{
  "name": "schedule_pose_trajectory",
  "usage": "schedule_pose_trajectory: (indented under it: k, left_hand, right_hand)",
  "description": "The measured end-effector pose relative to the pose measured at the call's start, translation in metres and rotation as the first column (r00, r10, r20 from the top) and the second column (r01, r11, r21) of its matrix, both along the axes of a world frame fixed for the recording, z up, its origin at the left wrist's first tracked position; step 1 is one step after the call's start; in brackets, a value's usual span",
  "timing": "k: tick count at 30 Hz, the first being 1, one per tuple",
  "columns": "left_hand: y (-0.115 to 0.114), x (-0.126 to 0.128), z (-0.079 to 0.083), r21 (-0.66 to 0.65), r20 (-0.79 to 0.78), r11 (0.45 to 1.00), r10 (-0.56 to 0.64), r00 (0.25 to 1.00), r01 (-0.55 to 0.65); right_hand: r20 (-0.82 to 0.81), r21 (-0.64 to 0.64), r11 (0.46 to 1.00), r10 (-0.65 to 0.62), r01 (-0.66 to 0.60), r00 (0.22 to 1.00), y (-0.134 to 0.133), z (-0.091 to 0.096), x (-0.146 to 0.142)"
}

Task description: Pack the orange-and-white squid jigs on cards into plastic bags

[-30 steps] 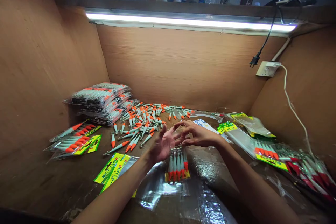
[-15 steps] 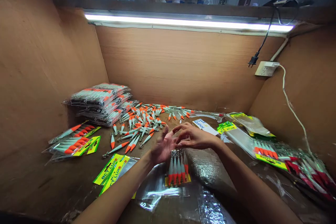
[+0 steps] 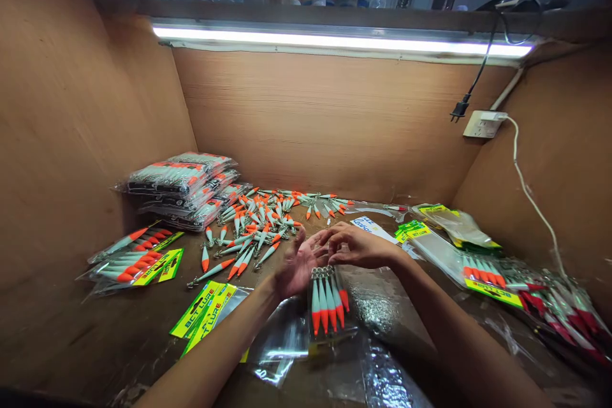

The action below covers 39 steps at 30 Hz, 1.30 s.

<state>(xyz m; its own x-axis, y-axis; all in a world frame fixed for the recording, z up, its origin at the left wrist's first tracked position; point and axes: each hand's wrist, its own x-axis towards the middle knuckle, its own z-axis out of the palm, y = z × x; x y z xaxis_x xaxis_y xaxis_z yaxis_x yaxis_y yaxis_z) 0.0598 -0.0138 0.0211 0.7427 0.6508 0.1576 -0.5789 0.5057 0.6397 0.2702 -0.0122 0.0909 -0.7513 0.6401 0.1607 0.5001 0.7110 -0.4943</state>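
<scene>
A clear bag of squid jigs (image 3: pixel 326 306), pale with orange-red tips, lies in front of me with the hook ends towards my fingers. My left hand (image 3: pixel 297 268) is palm up beside the bag's hook end, thumb raised and fingers stretched towards the other hand. My right hand (image 3: pixel 361 247) is bent over the hook end, its fingertips pinched at the bag's edge. Those fingertips partly hide what they grip. Yellow-green header cards (image 3: pixel 205 312) in clear sleeves lie beside my left forearm. Loose squid jigs (image 3: pixel 261 223) are heaped beyond my left hand.
Packed bags (image 3: pixel 184 188) are stacked at the left rear, with filled carded packs (image 3: pixel 136 261) nearer. At right are clear empty bags (image 3: pixel 442 252) and red-and-white jigs (image 3: pixel 568 315). A white note (image 3: pixel 373 228) lies behind my right hand. A black plug (image 3: pixel 459 108) hangs above.
The bag of squid jigs has tilted and shifted slightly right; its yellow card has become mostly hidden. My right hand has moved slightly right, while my left hand has barely moved.
</scene>
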Motion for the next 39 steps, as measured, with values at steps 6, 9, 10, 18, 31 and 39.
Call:
schedule_pose_trajectory:
  k: [6, 9, 10, 18, 31, 39]
  left_hand:
    - [-0.006, 0.002, -0.008, 0.064, -0.317, 0.998, 0.046, 0.947, -0.027]
    - [-0.008, 0.004, -0.016, 0.126, -0.447, 0.992, 0.048, 0.893, 0.01]
    - [-0.008, 0.005, -0.018, 0.144, -0.481, 0.99, 0.067, 0.874, 0.004]
    - [-0.005, 0.01, -0.024, 0.275, -0.589, 0.945, 0.31, 0.746, -0.175]
    - [-0.003, 0.012, -0.025, 0.328, -0.569, 0.911, 0.402, 0.718, -0.25]
    - [-0.001, 0.012, -0.026, 0.321, -0.553, 0.906, 0.415, 0.723, -0.274]
  right_hand:
    - [-0.045, 0.094, 0.988, -0.116, 0.12, 0.992, 0.006, 0.003, 0.015]
    - [-0.066, 0.15, 0.975, -0.155, 0.164, 0.986, 0.006, 0.002, 0.014]
    - [-0.077, 0.172, 0.969, -0.163, 0.174, 0.984, 0.005, 0.002, 0.013]
    - [-0.023, 0.219, 0.966, -0.135, 0.137, 0.991, 0.001, 0.004, 0.007]
    - [-0.01, 0.168, 0.965, -0.202, 0.2, 0.979, 0.006, -0.006, 0.009]
    - [-0.053, 0.265, 0.938, -0.219, 0.225, 0.974, 0.003, 0.001, 0.009]
